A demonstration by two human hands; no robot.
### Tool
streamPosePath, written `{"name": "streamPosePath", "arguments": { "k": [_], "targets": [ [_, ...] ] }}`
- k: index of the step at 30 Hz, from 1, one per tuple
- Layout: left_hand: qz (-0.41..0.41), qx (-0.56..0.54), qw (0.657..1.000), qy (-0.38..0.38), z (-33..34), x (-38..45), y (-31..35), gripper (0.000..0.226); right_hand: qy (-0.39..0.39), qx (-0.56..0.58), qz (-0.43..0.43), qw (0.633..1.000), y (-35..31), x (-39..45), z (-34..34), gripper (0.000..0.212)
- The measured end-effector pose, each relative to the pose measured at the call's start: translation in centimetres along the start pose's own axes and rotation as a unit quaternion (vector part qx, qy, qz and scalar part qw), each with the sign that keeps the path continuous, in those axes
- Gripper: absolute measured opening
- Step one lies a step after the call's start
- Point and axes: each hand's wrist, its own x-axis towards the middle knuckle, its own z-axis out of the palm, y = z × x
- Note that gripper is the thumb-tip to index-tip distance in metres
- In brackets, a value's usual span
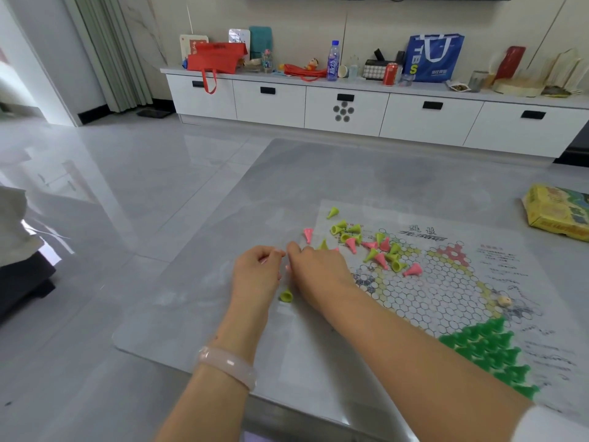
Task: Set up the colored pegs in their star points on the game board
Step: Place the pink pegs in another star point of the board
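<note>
The room was bright with soft, even daylight, strongest at the left edge. The glossy floor (95, 173) mirrored pale glare. Shadows stayed faint. Wide-angle distortion bent the cabinet (350, 113) line, and the near forearms and board (446, 282) print looked slightly blurred.

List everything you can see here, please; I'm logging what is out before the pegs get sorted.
Paper game board: one, white with hexagon grid, on grey table.
Dark green cone pegs: a filled cluster, board's near star point.
Yellow-green cone pegs: about a dozen, loose, board's far left; one off the board between the wrists.
Pink cone pegs: several, loose among them.
Yellow cardboard box: one, table's right edge.
White drawer cabinet: one, far wall, cluttered top.
Blue shopping bag: one, on cabinet.
Left hand: pale bracelet on wrist.
Right hand: beside it.
</note>
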Motion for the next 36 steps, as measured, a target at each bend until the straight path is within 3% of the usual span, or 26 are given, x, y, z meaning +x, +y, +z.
{"name": "streamPosePath", "arguments": {
  "k": [4, 6, 8, 10, 13, 15, 18, 20, 23, 25, 27, 29, 30, 33, 34, 36],
  "targets": [
    [0.167, 0.187, 0.967, 0.035, -0.5, -0.5, -0.2, 0.016, -0.018, 0.049, 0.015, 0.999, 0.5, -0.8, -0.5, 0.028],
    [0.206, 0.206, 0.956, 0.032, -0.4, -1.0, -0.1, 0.017, -0.03, 0.117, 0.057, 0.991, 1.1, -1.6, -1.2, 0.028],
    [0.206, 0.19, 0.959, 0.029, -0.2, -1.5, 0.3, 0.017, -0.023, 0.219, 0.099, 0.97, 1.6, -2.7, -1.8, 0.01],
    [0.165, 0.141, 0.976, 0.018, 0.3, -2.1, 0.7, 0.016, -0.029, 0.265, 0.113, 0.957, 2.1, -3.6, -2.2, 0.003],
    [0.078, 0.008, 0.997, -0.006, 0.9, -3.6, 1.4, 0.019, -0.026, 0.295, 0.119, 0.948, 2.7, -4.9, -2.5, 0.01],
    [0.01, -0.101, 0.994, -0.029, 1.0, -4.3, 1.7, 0.019, 0.022, 0.403, 0.14, 0.904, 3.0, -5.6, -3.4, 0.013],
    [-0.113, -0.304, 0.942, -0.082, 0.9, -5.1, 2.2, 0.014, 0.081, 0.565, 0.161, 0.805, 3.2, -6.7, -5.5, 0.012],
    [-0.192, -0.398, 0.89, -0.115, 1.2, -5.6, 2.8, 0.012, 0.101, 0.606, 0.147, 0.775, 3.2, -7.7, -6.5, 0.015],
    [-0.286, -0.454, 0.823, -0.185, 2.3, -6.3, 3.6, 0.015, 0.096, 0.583, 0.11, 0.799, 2.9, -9.2, -7.2, 0.015],
    [-0.323, -0.448, 0.802, -0.228, 3.0, -6.7, 4.2, 0.016, 0.089, 0.547, 0.09, 0.828, 2.8, -10.1, -7.7, 0.016],
    [-0.354, -0.451, 0.783, -0.24, 3.2, -6.8, 4.2, 0.02, 0.091, 0.56, 0.097, 0.818, 3.1, -10.7, -8.2, 0.019],
    [-0.385, -0.466, 0.763, -0.229, 3.1, -6.9, 4.0, 0.024, 0.095, 0.625, 0.162, 0.758, 3.9, -11.1, -8.5, 0.02],
    [-0.393, -0.465, 0.761, -0.224, 2.9, -6.9, 3.9, 0.024, 0.089, 0.681, 0.211, 0.696, 4.4, -11.3, -8.6, 0.021],
    [-0.385, -0.423, 0.785, -0.238, 2.8, -6.9, 3.3, 0.02, 0.031, 0.867, 0.276, 0.415, 6.1, -12.2, -8.3, 0.029],
    [-0.374, -0.405, 0.797, -0.245, 2.8, -6.9, 3.2, 0.021, 0.013, 0.893, 0.276, 0.355, 6.6, -12.7, -8.2, 0.037],
    [-0.352, -0.368, 0.821, -0.259, 3.0, -7.0, 2.9, 0.026, -0.002, 0.912, 0.271, 0.308, 7.5, -13.5, -8.0, 0.048]
  ]
}}
